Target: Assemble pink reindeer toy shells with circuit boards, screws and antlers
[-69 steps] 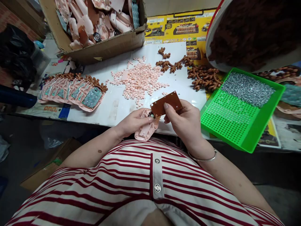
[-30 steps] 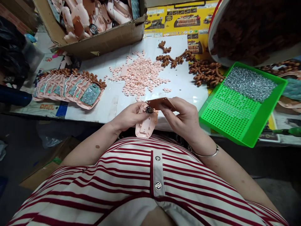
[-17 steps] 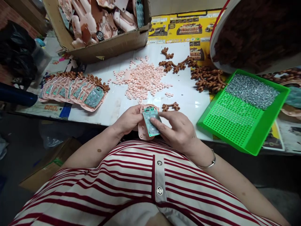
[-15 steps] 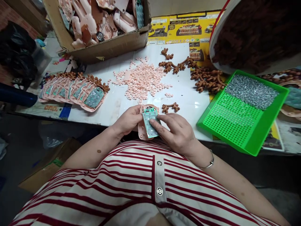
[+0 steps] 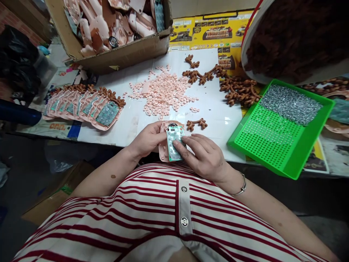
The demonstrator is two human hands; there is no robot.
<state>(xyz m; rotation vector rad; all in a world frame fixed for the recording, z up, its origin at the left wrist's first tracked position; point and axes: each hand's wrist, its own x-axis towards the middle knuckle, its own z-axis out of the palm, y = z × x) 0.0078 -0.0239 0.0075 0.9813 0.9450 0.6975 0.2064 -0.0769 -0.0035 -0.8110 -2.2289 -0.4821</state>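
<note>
My left hand grips a pink plastic shell by its left side, just above the table's near edge. A green circuit board lies face up in the shell. My right hand presses its fingertips flat on the board's right side. A brown antler piece lies on the white sheet just beyond my right fingers.
A green perforated tray with a heap of small metal screws sits at right. Loose pink buttons lie mid-table, brown antlers behind, a row of assembled shells at left, a cardboard box of parts at the back.
The brown board my right hand held has been turned over, green side up, and laid into the pink shell. A brown antler piece now lies on the sheet by my right hand.
</note>
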